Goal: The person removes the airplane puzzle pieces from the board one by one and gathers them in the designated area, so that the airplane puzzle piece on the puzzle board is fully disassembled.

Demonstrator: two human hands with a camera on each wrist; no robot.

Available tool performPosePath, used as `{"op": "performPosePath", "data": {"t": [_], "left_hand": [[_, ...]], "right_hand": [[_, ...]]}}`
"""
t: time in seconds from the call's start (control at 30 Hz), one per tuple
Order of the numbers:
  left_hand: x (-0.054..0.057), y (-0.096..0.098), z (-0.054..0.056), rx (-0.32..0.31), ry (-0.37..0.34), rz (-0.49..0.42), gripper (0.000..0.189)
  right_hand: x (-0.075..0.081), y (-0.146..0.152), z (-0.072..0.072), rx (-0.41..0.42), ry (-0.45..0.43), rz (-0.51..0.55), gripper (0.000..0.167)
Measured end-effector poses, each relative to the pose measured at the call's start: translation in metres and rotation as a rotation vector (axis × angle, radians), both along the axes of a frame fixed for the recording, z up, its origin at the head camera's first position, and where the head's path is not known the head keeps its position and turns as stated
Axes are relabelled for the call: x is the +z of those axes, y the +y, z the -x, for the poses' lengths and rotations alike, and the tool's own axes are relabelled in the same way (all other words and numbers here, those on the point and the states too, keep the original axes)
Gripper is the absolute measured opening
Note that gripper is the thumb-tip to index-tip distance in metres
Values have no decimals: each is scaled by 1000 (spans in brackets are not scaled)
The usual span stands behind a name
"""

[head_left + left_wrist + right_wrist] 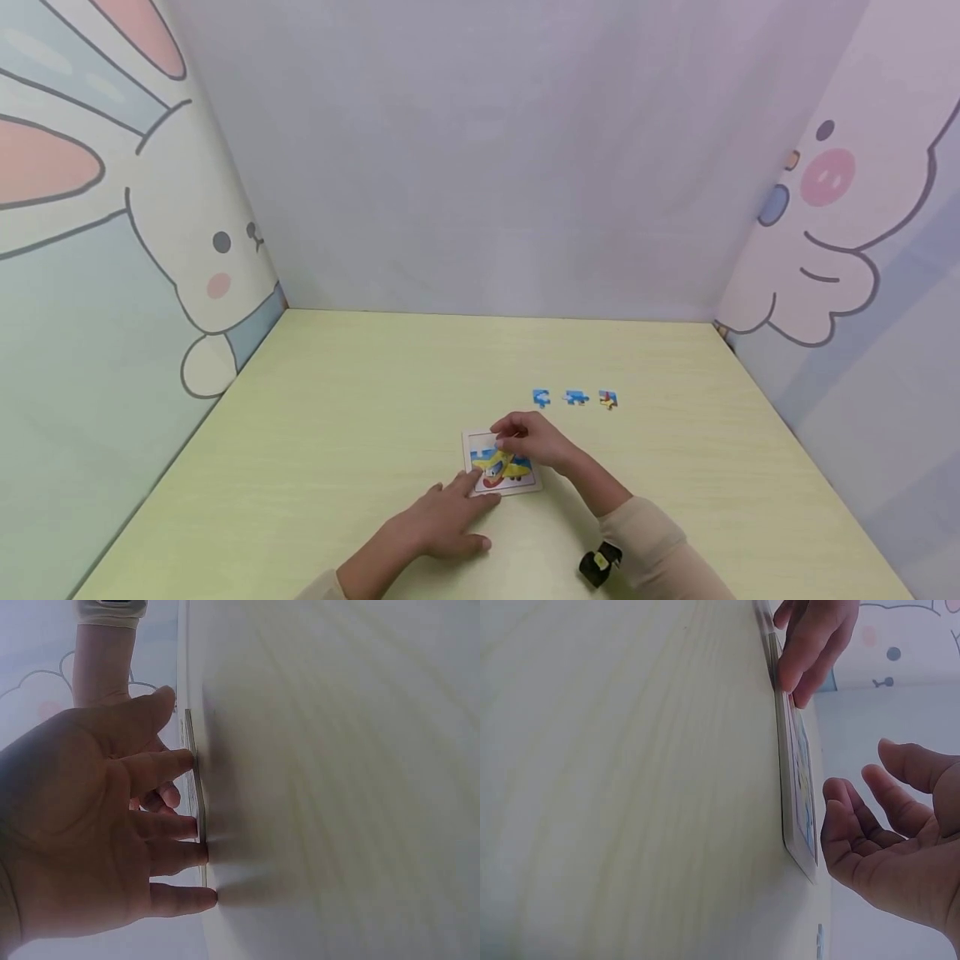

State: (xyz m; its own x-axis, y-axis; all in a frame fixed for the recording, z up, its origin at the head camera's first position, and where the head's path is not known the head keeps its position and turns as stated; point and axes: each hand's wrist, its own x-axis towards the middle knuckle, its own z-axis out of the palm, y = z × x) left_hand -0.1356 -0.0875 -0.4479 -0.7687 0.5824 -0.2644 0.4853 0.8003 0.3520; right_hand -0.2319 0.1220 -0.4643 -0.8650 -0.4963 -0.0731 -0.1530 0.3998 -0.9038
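A small square jigsaw board [528, 486] with a pale border lies on the table, showing a yellow airplane on blue. Bare backing shows along its far left part. My left hand [450, 518] lies spread at the board's near left corner, with fingertips on the border and the table beside it. In the left wrist view, the left fingers [176, 855] reach straight to the board's edge. Over the board's far side hovers my right hand [536, 439], which hides that corner. The right wrist view shows its fingers [847, 832] loosely bent, thumb apart, with nothing visible between them.
Three loose jigsaw pieces lie in a row beyond the board: a blue one [541, 398], another blue one [576, 397] and a blue, red and yellow one [608, 400]. A black device [600, 564] sits by the right sleeve. Cartoon-printed walls enclose the table [337, 400].
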Motion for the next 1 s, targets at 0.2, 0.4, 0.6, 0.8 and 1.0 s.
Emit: {"op": "performPosePath", "data": {"t": [0.2, 0.4, 0.6, 0.8, 1.0], "left_hand": [[0, 6, 1, -4, 31, 3, 52], [1, 8, 1, -13, 66, 31, 50], [-2, 5, 5, -31, 90, 35, 49], [-3, -2, 10, -43, 80, -2, 46], [-3, -3, 8, -45, 73, -12, 49]], "right_hand": [[-3, -4, 0, -2, -8, -12, 20], [-10, -10, 1, 1, -8, -51, 18], [-10, -15, 2, 15, 33, -129, 15], [-8, -18, 4, 31, 21, -194, 15], [-13, -21, 4, 7, 31, -199, 10]]}}
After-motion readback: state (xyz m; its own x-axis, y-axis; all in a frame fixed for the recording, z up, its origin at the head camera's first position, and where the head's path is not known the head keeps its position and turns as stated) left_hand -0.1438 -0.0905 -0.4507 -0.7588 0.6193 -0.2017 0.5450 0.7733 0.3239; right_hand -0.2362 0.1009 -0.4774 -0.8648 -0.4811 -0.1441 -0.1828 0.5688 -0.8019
